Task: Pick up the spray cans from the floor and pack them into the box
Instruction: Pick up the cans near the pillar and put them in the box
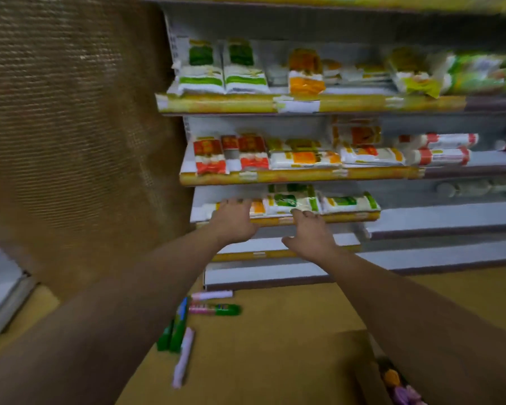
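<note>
Your left hand [234,219] and right hand [311,232] are both open and empty up by the shelf [275,222], while the spray cans [214,309] lie on the floor [275,331] near the box [371,375]; they look light, hard, smooth and likely to roll, so grab each around its middle.

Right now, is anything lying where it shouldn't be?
Yes. Several spray cans lie on their sides, scattered on the floor below the shelves, pointing different ways. The box sits at the lower right. Neither hand holds a can.
</note>
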`<state>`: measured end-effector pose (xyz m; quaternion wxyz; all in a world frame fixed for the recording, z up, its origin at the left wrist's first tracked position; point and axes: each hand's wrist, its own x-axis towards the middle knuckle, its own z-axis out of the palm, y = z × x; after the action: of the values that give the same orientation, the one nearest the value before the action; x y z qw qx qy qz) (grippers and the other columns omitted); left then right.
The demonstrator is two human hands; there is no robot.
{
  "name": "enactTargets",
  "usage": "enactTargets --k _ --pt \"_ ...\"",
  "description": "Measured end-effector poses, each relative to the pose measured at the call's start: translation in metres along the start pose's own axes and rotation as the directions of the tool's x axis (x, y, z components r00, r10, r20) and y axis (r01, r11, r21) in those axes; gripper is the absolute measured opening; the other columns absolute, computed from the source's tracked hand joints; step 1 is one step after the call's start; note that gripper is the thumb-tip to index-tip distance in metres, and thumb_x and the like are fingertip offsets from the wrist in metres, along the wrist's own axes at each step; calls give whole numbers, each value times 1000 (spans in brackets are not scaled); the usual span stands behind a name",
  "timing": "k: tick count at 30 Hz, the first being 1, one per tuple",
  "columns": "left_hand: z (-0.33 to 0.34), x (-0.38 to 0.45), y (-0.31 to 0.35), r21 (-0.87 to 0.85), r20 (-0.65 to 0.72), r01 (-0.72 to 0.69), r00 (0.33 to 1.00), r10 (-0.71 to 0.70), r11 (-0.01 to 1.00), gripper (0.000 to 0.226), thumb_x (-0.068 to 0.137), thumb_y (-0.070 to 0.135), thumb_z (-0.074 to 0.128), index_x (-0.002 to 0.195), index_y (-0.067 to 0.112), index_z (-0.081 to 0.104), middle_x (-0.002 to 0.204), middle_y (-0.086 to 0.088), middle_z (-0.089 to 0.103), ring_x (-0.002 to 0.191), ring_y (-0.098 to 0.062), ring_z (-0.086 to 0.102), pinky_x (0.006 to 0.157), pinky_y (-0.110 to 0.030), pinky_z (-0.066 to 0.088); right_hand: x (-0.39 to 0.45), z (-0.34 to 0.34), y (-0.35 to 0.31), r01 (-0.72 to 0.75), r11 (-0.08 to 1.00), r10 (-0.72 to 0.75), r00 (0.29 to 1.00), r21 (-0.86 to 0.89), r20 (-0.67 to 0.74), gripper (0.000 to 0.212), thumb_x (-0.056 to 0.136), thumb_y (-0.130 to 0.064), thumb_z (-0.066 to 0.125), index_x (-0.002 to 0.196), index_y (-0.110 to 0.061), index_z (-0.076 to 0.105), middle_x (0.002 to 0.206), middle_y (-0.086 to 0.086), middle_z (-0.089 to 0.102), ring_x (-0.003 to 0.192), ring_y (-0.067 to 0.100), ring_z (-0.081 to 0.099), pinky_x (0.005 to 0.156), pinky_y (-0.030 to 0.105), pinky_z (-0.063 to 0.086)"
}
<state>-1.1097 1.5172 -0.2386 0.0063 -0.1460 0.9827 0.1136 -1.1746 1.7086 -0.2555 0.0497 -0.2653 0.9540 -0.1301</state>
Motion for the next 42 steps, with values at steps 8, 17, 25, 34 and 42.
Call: enactTargets --k 8,17,25,34,42 --pt "18 -30 -159 -83 57 260 965 -256 962 61 87 52 57 137 18 45 134 -15 49 127 -38 40 101 -48 42 53 75 -129 184 983 -177 970 -27 168 73 83 -46 67 144 -20 36 132 12 53 117 35 51 90 43 50" --pt "48 -23 -282 -121 77 582 813 -577 804 75 90 48 58 151 16 29 142 -20 42 127 -39 43 101 -49 43 156 160 -236 412 911 -392 843 28 368 72 85 -43 64 146 -20 34 144 13 44 131 36 39 102 48 42" --pt "71 2 -352 -179 180 766 643 -745 618 75 89 47 60 150 13 32 138 -24 45 126 -41 42 100 -43 41 242 213 -287 487 868 -443 672 95 594 77 88 -44 59 152 -18 26 148 14 37 132 38 36 104 46 39" --pt "151 12 -424 -240 357 836 549 -755 494 75 86 48 63 147 16 35 141 -19 43 129 -38 40 97 -46 45 275 307 -313 394 916 -333 649 72 685 63 89 -42 60 141 -13 40 140 17 47 127 37 45 99 43 43" --pt "309 -5 -478 -222 572 797 573 -587 562 63 87 44 63 140 13 47 132 -20 53 121 -40 51 96 -39 43 233 469 -282 -3 1000 5 693 -4 721 71 87 -47 67 144 -13 41 141 15 51 129 32 49 102 39 42"
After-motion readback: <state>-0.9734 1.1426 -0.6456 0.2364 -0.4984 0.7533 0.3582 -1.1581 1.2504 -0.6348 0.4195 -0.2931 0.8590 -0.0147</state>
